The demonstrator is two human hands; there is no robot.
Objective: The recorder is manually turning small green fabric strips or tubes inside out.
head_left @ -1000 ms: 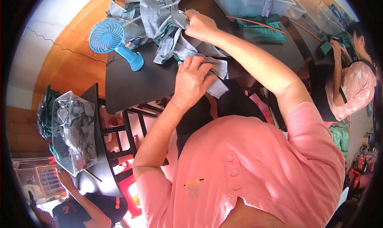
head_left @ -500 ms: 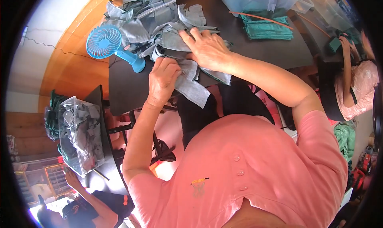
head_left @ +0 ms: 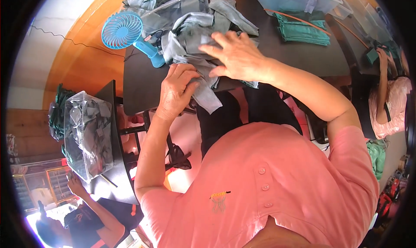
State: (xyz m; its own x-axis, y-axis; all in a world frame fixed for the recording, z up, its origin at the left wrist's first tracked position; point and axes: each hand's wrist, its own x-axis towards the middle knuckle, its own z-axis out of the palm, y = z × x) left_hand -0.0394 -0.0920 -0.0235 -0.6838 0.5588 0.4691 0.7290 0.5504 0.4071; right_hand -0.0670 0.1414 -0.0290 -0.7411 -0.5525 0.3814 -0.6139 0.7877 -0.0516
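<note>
A loose heap of grey fabric pieces (head_left: 190, 33) lies on the dark table in front of me. At its near left side, my left hand (head_left: 175, 89) has its fingers curled in a pinch at the edge of a grey fabric strip (head_left: 207, 98), which hangs over the table's front edge. The fingertips are partly hidden. My right hand (head_left: 240, 57) is over the right part of the heap, palm down, with fingers and thumb spread and nothing gripped.
A blue handheld fan (head_left: 123, 30) stands left of the heap. Behind it is a clear bin (head_left: 177, 7) of grey fabric. Folded green cloths (head_left: 303, 30) lie at the right, before another plastic bin (head_left: 290, 1). Lower left, a clear box (head_left: 89, 135) holds fabric. Other people work on both sides.
My right hand has lifted and spread its fingers, having pressed on the fabric before. The grey pieces have shifted and bunched up. My left hand stays at the strip; the view has moved slightly.
</note>
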